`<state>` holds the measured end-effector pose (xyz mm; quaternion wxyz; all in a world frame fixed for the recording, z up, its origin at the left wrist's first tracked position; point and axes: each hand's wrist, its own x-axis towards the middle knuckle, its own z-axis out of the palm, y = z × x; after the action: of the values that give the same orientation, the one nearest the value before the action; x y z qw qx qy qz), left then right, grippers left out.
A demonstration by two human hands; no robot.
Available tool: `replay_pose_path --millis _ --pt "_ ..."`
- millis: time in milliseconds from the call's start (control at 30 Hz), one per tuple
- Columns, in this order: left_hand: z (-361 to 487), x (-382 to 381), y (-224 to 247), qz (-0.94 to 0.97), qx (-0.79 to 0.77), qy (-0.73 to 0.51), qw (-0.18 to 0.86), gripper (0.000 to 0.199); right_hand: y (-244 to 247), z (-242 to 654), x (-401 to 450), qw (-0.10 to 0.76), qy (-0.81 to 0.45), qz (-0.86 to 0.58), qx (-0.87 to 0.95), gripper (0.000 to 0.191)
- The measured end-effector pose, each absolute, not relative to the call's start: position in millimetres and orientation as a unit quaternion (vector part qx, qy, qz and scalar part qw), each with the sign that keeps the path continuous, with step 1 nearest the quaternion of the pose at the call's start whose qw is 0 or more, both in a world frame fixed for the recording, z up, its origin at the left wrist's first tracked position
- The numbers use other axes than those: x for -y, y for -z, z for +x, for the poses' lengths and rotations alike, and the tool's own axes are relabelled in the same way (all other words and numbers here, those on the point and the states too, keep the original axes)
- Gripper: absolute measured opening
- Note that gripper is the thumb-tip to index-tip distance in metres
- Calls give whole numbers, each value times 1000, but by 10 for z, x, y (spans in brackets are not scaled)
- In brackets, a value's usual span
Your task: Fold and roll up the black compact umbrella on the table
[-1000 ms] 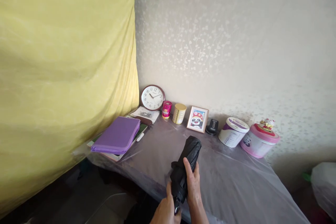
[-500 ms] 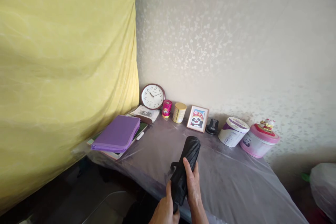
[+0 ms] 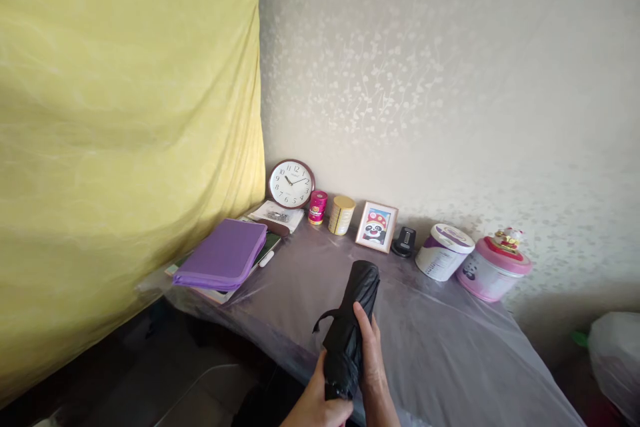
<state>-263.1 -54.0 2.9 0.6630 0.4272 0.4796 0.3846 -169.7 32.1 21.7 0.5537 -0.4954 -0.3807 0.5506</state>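
The worktop (image 3: 440, 347) spreads ahead of right hand (image 3: 373, 357) and left hand (image 3: 316, 395), and the black folded umbrella (image 3: 347, 333) slants between them! The right, half-curled, holds its side, thumb forward; the left curls round the near end, a loose strap (image 3: 325, 315) jutting ahead.

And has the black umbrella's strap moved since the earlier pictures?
Yes, leftward: the strap now sticks out farther from the umbrella, nearer the purple folder.

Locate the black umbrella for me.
The black umbrella is at the head view's lower centre, held between the left hand and right hand, below the framed picture.
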Motion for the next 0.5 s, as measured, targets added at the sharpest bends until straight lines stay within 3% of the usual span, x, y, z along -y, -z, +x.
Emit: replay_pose_path --millis 167,267,400,500 --pt "-2624 540 172 547 -617 -338 453 84 -135 -1701 -364 539 -523 -524 402 56" --pt "-2671 536 169 565 -655 -281 416 86 -125 -1715 -365 552 -514 -531 386 54" --pt "-2722 538 25 542 -524 -375 539 87 -134 -1696 -352 548 -567 -506 350 56" --pt "-2706 541 -38 479 -460 -369 650 83 -134 -1678 -354 531 -596 -485 355 57"
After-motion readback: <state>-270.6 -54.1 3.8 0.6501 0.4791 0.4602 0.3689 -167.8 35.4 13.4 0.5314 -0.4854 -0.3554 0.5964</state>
